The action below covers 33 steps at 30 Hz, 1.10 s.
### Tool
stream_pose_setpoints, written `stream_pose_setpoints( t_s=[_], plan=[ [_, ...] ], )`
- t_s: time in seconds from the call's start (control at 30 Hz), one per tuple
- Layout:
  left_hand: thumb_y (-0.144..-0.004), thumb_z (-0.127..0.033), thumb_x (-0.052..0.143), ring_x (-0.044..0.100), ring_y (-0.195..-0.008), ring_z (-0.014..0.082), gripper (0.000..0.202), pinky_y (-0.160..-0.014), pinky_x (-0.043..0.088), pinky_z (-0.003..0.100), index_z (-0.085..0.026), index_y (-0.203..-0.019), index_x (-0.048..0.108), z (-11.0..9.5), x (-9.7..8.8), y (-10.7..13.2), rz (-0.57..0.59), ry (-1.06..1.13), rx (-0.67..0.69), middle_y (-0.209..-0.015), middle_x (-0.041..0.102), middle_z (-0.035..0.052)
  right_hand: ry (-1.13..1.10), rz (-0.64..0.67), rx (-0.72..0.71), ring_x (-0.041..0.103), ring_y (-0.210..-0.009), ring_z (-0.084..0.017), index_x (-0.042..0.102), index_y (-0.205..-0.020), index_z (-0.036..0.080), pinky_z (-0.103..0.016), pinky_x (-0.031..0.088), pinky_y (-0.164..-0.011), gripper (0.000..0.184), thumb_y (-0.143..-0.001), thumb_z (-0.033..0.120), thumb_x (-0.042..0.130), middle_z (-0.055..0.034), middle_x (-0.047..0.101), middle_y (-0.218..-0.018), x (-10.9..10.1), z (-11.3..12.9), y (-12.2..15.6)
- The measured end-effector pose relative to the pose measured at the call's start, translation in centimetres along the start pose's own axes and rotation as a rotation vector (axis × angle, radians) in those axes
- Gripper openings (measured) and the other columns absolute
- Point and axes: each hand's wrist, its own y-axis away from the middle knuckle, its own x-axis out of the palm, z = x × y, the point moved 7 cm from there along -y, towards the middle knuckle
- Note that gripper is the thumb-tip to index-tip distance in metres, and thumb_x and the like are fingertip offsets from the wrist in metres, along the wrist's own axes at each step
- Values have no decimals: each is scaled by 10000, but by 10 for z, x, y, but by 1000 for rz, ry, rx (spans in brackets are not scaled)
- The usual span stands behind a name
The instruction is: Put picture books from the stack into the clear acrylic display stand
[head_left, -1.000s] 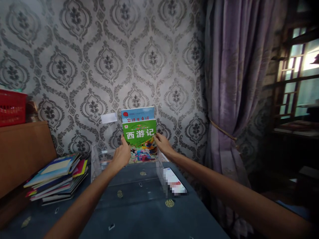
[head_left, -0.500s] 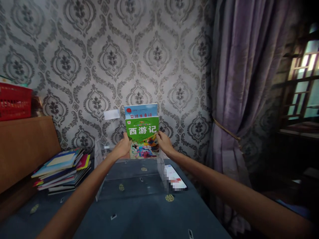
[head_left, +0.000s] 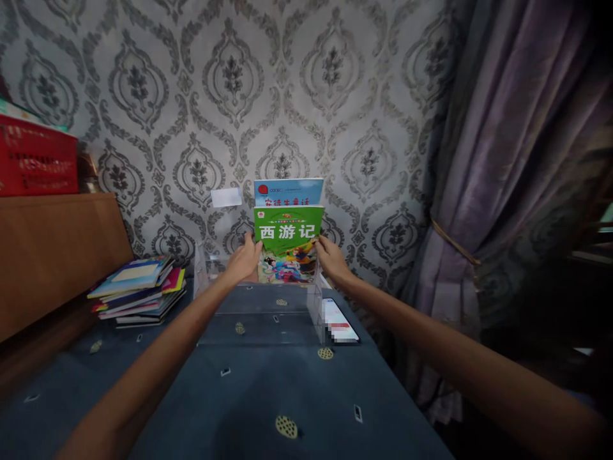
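A green picture book (head_left: 288, 246) with white Chinese characters stands upright between my two hands. My left hand (head_left: 245, 259) grips its left edge, and my right hand (head_left: 332, 259) grips its right edge. Behind it rises a blue book (head_left: 288, 191), of which only the top strip shows. Both are at the back of a clear plastic stand (head_left: 268, 329) with see-through tiers. A white label (head_left: 226, 197) is at the stand's upper left.
A stack of books (head_left: 141, 294) lies left of the stand. To the right, a lit phone (head_left: 341, 319) rests on the blue patterned tablecloth (head_left: 258, 390). A wooden cabinet (head_left: 62, 255) carries a red basket (head_left: 38, 156). A tied purple curtain (head_left: 460, 211) hangs at right.
The view has tilted down and turned slightly left, so everything sits higher and further right in it. Both hands keep their hold on the green book, which looks nearly unmoved relative to the stand.
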Motion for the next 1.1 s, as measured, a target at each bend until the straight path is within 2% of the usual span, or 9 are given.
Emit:
stream_pose_setpoints(
  t_s=[0.2,0.4,0.57,0.7,0.77,0.87,1.0,1.07,1.1],
  plan=[
    [-1051,-376,228,695,-1088,336,444,-906,499,422,-99,-1389,309,0,-3,11,-51,42,-27,-1100,716,220,-36,6,-14,643,-1126,-291,655,-1229,184,-458,497,-1001,416,-943,340,396,-112,717,-1213,-4,4,14],
    [-1045,-378,287,711,-1027,334,421,-893,502,431,-120,-1373,348,-3,-3,26,-75,34,11,-1057,725,205,-50,32,32,685,-1029,-297,692,-1100,209,-472,543,-927,371,-931,355,396,-100,751,-1096,-4,5,23],
    [-1047,-384,295,703,-1036,310,423,-882,509,408,-125,-1376,359,-2,-4,33,-87,4,31,-1058,726,181,-69,37,124,650,-1161,-301,642,-1217,166,-484,530,-972,442,-902,348,392,-146,695,-1265,-3,8,29],
    [-1049,-371,318,672,-1086,251,431,-910,503,353,-139,-1410,346,17,-7,53,-111,-79,111,-1134,708,138,-81,35,153,561,-1298,-350,591,-1298,117,-549,439,-1079,534,-866,386,428,-222,599,-1389,-10,12,47],
    [-1042,-347,349,629,-1145,234,408,-967,477,350,-152,-1398,383,38,-10,71,-134,-160,178,-1204,679,124,10,21,146,565,-1295,-352,595,-1301,167,-537,427,-1103,562,-846,463,450,-210,608,-1378,-17,13,65],
    [-1016,-311,415,578,-1183,248,335,-1029,433,389,-171,-1308,502,92,-21,96,-142,-263,157,-1229,658,115,36,28,84,595,-1252,-351,603,-1271,309,-539,476,-1056,524,-831,565,476,-167,639,-1334,-20,14,104],
    [-1015,-279,393,569,-1145,244,269,-1040,415,384,-167,-1100,622,181,-48,112,-138,-370,31,-1141,671,116,-22,153,51,638,-1179,-355,628,-1186,494,-534,556,-935,414,-826,659,509,-94,685,-1276,0,4,176],
    [-1004,-281,410,561,-1159,269,278,-1031,422,417,-144,-1128,618,222,-64,113,-156,-417,-67,-1173,657,151,-57,164,57,636,-1174,-393,653,-1184,489,-596,533,-977,446,-810,684,509,-86,697,-1266,13,-6,212],
    [-991,-288,440,539,-1205,297,298,-1043,411,456,-125,-1185,599,240,-71,112,-167,-442,-118,-1224,635,181,-57,228,57,626,-1196,-396,670,-1193,457,-606,522,-1007,453,-817,665,530,-77,695,-1281,24,-10,230]
  ],
)
